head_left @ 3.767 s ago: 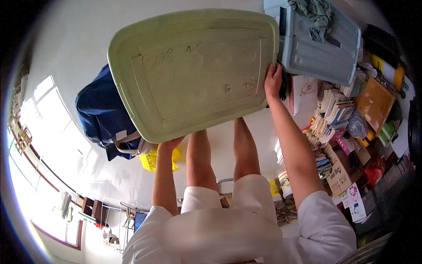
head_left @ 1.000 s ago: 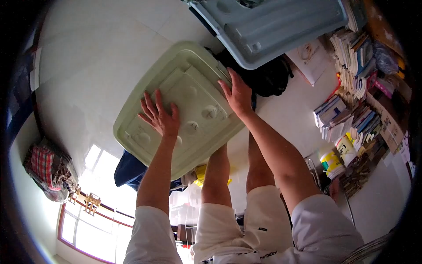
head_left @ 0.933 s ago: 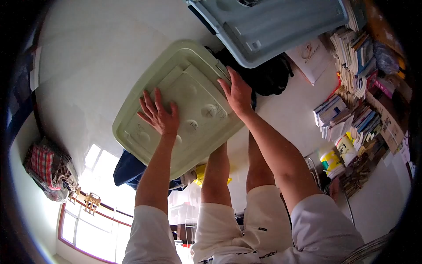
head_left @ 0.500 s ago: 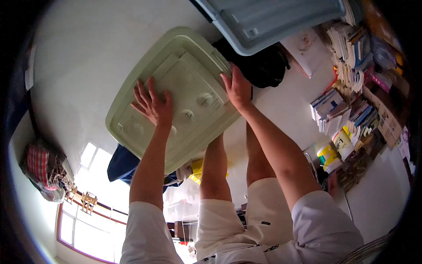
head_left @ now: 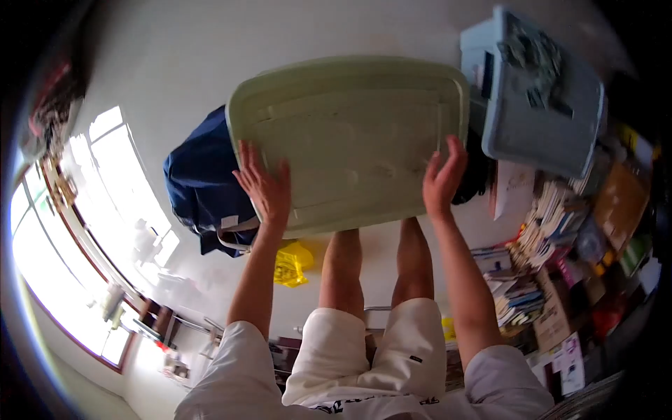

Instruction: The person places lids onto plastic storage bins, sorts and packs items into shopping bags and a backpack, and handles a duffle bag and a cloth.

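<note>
A pale green plastic storage bin lid (head_left: 364, 140) lies in front of me, its long side across my view. Whether a bin sits beneath it is hidden. Over its left part is my left hand (head_left: 266, 185), fingers spread. At the right edge is my right hand (head_left: 444, 178), fingers stretched out and thumb apart. Both hands are slightly blurred, so how firmly they touch the lid cannot be made out. A navy blue cloth bag (head_left: 203, 178) stands just left of the lid.
To the right stands a blue-grey storage bin (head_left: 546, 105) with a dark patterned item on it. Stacks of books (head_left: 546, 224) and cardboard (head_left: 553, 315) fill the right side. A yellow plastic bag (head_left: 292, 264) lies near my legs. Bright windows (head_left: 115, 168) are at left.
My view has swung right, and the lid now appears squarer to me. My left hand has shifted to the lid's left part; the right hand remains by its right edge.
</note>
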Available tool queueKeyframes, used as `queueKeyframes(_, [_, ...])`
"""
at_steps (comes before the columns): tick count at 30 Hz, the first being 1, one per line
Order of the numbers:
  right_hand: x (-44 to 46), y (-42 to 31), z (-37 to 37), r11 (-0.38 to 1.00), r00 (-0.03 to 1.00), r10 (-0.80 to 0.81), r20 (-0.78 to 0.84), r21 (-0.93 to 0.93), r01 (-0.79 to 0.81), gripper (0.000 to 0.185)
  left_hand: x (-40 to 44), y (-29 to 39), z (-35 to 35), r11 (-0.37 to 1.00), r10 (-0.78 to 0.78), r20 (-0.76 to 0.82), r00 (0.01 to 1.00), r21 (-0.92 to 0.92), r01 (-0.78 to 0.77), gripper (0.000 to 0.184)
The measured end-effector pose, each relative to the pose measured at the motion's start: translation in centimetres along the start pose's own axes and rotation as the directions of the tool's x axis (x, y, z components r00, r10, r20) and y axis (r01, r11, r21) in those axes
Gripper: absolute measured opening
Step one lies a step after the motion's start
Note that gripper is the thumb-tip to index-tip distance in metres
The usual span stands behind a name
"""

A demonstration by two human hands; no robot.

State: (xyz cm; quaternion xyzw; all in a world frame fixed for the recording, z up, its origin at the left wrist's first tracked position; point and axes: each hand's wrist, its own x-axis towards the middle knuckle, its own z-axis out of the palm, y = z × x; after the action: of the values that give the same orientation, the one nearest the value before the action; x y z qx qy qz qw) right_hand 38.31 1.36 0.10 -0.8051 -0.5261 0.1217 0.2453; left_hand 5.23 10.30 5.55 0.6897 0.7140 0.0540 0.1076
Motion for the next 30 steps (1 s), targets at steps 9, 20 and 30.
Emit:
queueKeyframes(9, [12.8, -22.5, 15.9, 0.74, 0.69, -0.672, 0.268, 0.26, 0.62, 0.052, 1.0, -6.6, 5.6, 0.93, -0.344, -0.057, 0.937, -0.158, 0.332, 0.051])
queueKeyframes(20, [15.6, -25.0, 24.0, 0.614, 0.509, -0.727, 0.461, 0.104, 0.783, 0.054, 2.5, -10.2, 8.7, 0.854, -0.4, 0.009, 0.916, -0.36, 0.376, 0.042])
queueKeyframes(30, [16.5, -25.6, 25.3, 0.633, 0.501, -0.674, 0.543, 0.073, 0.771, 0.048, 3.7, -11.5, 10.6, 0.88, -0.382, 0.045, 0.923, -0.289, 0.378, 0.042])
